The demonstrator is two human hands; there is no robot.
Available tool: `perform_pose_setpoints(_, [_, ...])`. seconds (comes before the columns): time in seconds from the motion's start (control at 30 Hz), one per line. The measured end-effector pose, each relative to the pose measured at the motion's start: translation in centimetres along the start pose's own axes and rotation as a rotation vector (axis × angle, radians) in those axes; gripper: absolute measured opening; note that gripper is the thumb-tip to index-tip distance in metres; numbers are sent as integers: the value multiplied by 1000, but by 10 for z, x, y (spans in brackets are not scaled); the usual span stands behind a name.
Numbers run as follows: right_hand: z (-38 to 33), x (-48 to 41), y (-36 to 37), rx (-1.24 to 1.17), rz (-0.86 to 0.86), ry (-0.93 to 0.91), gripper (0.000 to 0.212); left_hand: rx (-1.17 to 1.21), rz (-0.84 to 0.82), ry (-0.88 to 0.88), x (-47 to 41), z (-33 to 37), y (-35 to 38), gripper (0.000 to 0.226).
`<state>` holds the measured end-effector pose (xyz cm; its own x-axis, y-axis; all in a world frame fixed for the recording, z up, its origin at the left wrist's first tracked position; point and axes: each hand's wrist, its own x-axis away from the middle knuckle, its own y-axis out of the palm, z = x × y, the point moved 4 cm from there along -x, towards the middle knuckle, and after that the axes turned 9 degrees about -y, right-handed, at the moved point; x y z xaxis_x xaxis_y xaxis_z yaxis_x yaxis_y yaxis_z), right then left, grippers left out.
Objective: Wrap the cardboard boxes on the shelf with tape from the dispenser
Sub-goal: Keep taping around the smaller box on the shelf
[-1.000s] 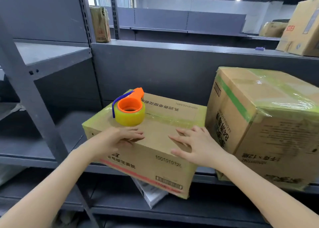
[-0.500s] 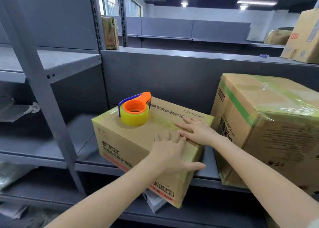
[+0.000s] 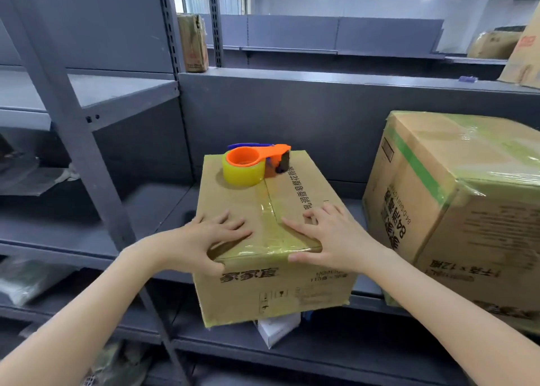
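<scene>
- The small cardboard box (image 3: 274, 295) sits on the grey metal shelf (image 3: 157, 213), its front end hanging out past the shelf's edge; glossy tape runs along its top seam and over its front rim.
- The tape dispenser (image 3: 252, 163), orange with a yellow-tinted roll, lies on the box's top at the far end, left of the seam.
- The left hand (image 3: 204, 239) rests flat on the box's top near the front left corner, fingers spread, thumb over the front rim; it grips nothing.
- The right hand (image 3: 330, 236) lies flat on the box's top near the front right corner, fingers spread, thumb at the front rim, likewise holding nothing.
- A larger box (image 3: 455, 210), wrapped in shiny film with a green strip, stands just right of the small box.
- A white carton (image 3: 277, 327) shows beneath the small box's front end.
- A grey upright post (image 3: 87, 163) stands left of the small box.
</scene>
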<state>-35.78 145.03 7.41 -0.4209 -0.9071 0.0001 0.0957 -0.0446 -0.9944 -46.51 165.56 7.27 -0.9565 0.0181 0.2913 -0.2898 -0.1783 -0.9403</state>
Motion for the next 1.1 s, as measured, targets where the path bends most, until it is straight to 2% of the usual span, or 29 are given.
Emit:
perform_pose_setpoints(0.1, [-2,-16,5,-21,11,1,79,9,36,-46,-7,-17,2,78])
perform_pose_setpoints(0.27, [5,-37,14,-103,4,20,95,17,161,-33,-26,-33,1,77])
perform_pose_setpoints(0.47, [15,-54,12,-118,8,99,95,0,217,-17,-51,-42,-12,78])
perform_pose_setpoints(0.6, [13,-65,13,-120,4,111,93,26,199,-9,-59,-52,-17,80])
perform_pose_setpoints(0.73, [15,-65,8,-193,-41,101,86,99,64,-53,-63,-51,-31,71])
perform_pose_setpoints(0.77, [16,-66,6,-208,-41,99,77,179,90,-87,-67,-49,-40,62])
perform_pose_setpoints(0.83, [17,-67,3,-224,-14,96,55,300,282,-143,-79,-42,-61,43])
perform_pose_setpoints(0.9, [17,-69,2,-210,22,93,46,237,524,-174,-100,-35,-77,38])
perform_pose_setpoints(0.97, [17,-69,4,-179,29,92,44,114,683,-175,-128,-31,-86,41])
perform_pose_setpoints(1.03, [17,-69,6,-177,41,95,44,31,735,-189,-158,-33,-90,48])
perform_pose_setpoints(1.1, [18,-69,7,-196,56,102,43,-45,705,-225,-185,-35,-93,56])
